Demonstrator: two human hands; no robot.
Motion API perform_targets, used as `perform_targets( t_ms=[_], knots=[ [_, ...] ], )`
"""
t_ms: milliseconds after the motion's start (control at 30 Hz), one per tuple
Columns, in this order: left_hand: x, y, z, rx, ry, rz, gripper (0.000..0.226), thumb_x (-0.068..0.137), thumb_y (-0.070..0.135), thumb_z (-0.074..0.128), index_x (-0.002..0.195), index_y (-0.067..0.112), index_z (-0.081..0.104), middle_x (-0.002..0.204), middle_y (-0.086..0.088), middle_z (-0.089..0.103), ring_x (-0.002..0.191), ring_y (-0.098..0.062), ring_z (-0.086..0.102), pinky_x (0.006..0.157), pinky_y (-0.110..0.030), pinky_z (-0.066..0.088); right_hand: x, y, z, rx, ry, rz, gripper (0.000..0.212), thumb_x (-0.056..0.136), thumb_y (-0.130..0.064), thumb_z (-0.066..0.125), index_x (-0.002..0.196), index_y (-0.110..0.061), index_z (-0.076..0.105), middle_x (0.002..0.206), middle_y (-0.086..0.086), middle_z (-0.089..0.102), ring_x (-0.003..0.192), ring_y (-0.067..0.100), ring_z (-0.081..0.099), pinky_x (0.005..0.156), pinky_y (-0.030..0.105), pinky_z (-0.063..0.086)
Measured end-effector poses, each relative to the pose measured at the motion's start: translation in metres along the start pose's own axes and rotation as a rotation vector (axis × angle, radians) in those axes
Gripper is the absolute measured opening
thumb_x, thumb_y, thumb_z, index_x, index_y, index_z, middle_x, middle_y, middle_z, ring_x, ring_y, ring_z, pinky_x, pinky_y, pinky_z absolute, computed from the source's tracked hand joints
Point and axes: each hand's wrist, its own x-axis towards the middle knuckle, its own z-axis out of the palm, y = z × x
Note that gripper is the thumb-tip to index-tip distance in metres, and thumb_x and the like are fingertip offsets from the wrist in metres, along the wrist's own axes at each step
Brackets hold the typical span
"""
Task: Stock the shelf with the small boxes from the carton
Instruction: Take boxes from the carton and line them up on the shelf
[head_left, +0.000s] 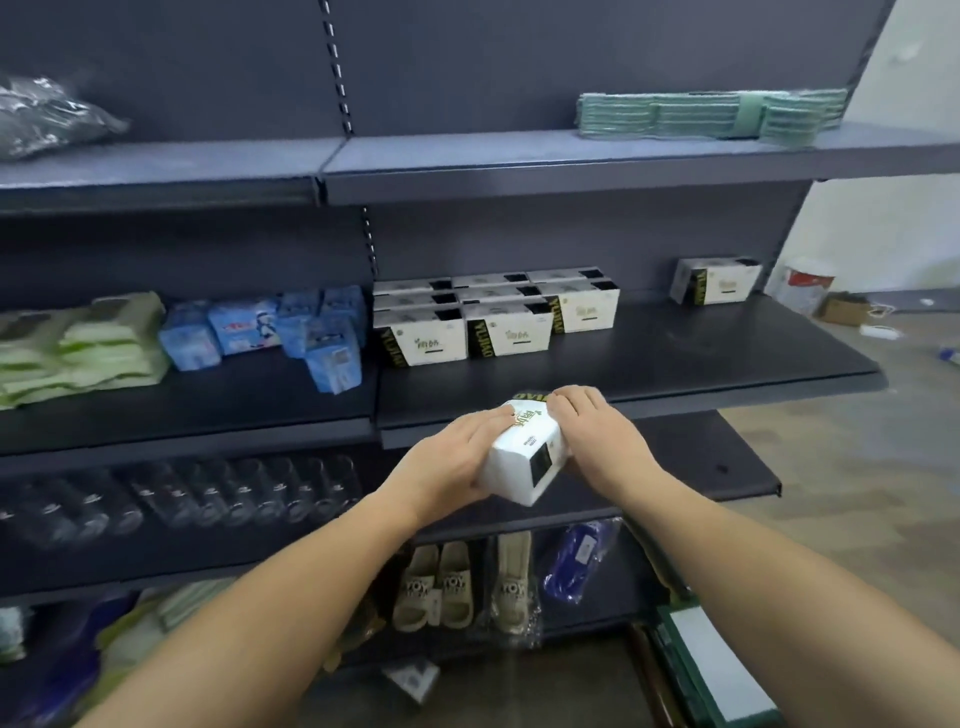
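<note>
Left hand, right hand grasp white rectangular cardboard box over dark matte metal shelf.

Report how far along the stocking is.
Done: a block of boxes stands on the shelf, plus a lone box at the right rear. In hand: the left hand and right hand hold one box at the shelf's front edge. Left: placing it; bare shelf remains. The carton's contents aren't visible.

Boxes on shelf; packets left
</note>
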Motion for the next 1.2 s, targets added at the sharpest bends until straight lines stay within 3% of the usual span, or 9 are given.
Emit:
perform_targets(
  t_ms=[167, 267, 433, 567, 767, 867, 967, 1067, 1200],
  knots=[
    [-0.006, -0.059, -0.029, -0.280, -0.139, -0.281, 0.093, 0.079, 0.017, 0.075, 0.154, 0.029, 0.019, 0.156, 0.008, 0.030, 0.139, -0.010, 0.036, 0.113, -0.030, 0.034, 0.061, -0.037, 0.009, -0.035, 0.016, -0.030, 0.061, 0.065, -0.009, 0.082, 0.120, -0.005, 0.058, 0.123, 0.012, 0.058, 0.113, 0.032, 0.054, 0.083, 0.039, 0.056],
    [0.003, -0.080, -0.049, -0.697, -0.282, -0.397, 0.086, 0.077, 0.013, 0.078, 0.142, 0.043, 0.031, 0.139, 0.016, 0.045, 0.127, 0.002, 0.044, 0.108, -0.026, 0.040, 0.084, -0.047, 0.015, -0.104, 0.050, -0.003, 0.061, 0.059, -0.008, 0.085, 0.115, -0.003, 0.060, 0.119, 0.015, 0.060, 0.108, 0.034, 0.056, 0.082, 0.040, 0.057],
    [0.016, -0.109, -0.058, -1.274, -0.335, -0.827, 0.059, 0.091, 0.040, 0.065, 0.144, 0.025, 0.043, 0.127, -0.001, 0.065, 0.114, -0.022, 0.062, 0.095, -0.042, 0.053, 0.097, -0.052, 0.021, -0.122, 0.069, 0.051, 0.081, 0.045, -0.021, 0.094, 0.114, -0.002, 0.058, 0.123, 0.017, 0.057, 0.109, 0.035, 0.053, 0.080, 0.042, 0.057],
    [0.027, -0.125, -0.050, -1.153, -0.318, -0.810, 0.047, 0.090, 0.039, 0.067, 0.123, 0.006, 0.060, 0.112, -0.009, 0.072, 0.107, -0.027, 0.067, 0.094, -0.043, 0.054, 0.113, -0.051, 0.023, -0.148, -0.001, 0.059, 0.087, 0.052, -0.027, 0.092, 0.124, -0.005, 0.049, 0.133, 0.017, 0.047, 0.116, 0.035, 0.048, 0.089, 0.041, 0.053],
    [0.072, -0.143, -0.057, -0.633, -0.237, -0.531, 0.064, 0.079, 0.029, 0.081, 0.134, 0.015, 0.051, 0.120, 0.007, 0.060, 0.105, -0.008, 0.058, 0.082, -0.012, 0.044, 0.130, -0.017, -0.007, -0.063, -0.201, 0.056, 0.128, 0.069, -0.050, 0.082, 0.153, -0.034, -0.013, 0.159, 0.005, 0.004, 0.147, 0.033, 0.005, 0.115, 0.053, 0.024],
    [0.102, -0.131, -0.052, -0.468, -0.350, -0.377, 0.080, 0.076, 0.029, 0.082, 0.144, 0.019, 0.042, 0.136, 0.008, 0.050, 0.120, -0.007, 0.047, 0.097, -0.017, 0.036, 0.148, -0.003, -0.019, -0.102, -0.297, 0.029, 0.119, 0.064, -0.050, 0.083, 0.153, -0.034, 0.006, 0.155, 0.003, 0.020, 0.142, 0.032, 0.022, 0.108, 0.050, 0.036],
    [0.126, -0.123, -0.044, -0.414, -0.343, -0.358, 0.083, 0.072, 0.029, 0.085, 0.143, 0.020, 0.043, 0.135, 0.007, 0.052, 0.121, -0.012, 0.049, 0.095, -0.020, 0.039, 0.157, 0.014, -0.015, -0.009, -0.409, 0.061, 0.088, 0.062, -0.039, 0.086, 0.135, -0.025, 0.039, 0.125, -0.001, 0.054, 0.110, 0.024, 0.056, 0.076, 0.033, 0.045],
    [0.133, -0.124, -0.037, -0.454, -0.320, -0.453, 0.084, 0.065, 0.030, 0.089, 0.134, 0.025, 0.042, 0.116, 0.015, 0.054, 0.106, -0.007, 0.055, 0.081, -0.013, 0.043, 0.157, 0.035, -0.015, 0.113, -0.398, 0.074, 0.081, 0.062, -0.032, 0.087, 0.130, -0.023, 0.043, 0.116, -0.002, 0.059, 0.103, 0.023, 0.058, 0.074, 0.031, 0.045],
    [0.139, -0.127, -0.022, -0.472, -0.333, -0.537, 0.090, 0.058, 0.033, 0.090, 0.135, 0.030, 0.042, 0.120, 0.016, 0.058, 0.114, -0.009, 0.055, 0.098, -0.029, 0.047, 0.161, 0.061, -0.021, 0.177, -0.399, 0.055, 0.086, 0.063, -0.030, 0.087, 0.135, -0.025, 0.039, 0.119, -0.002, 0.060, 0.106, 0.023, 0.058, 0.078, 0.032, 0.048]
  ],
)
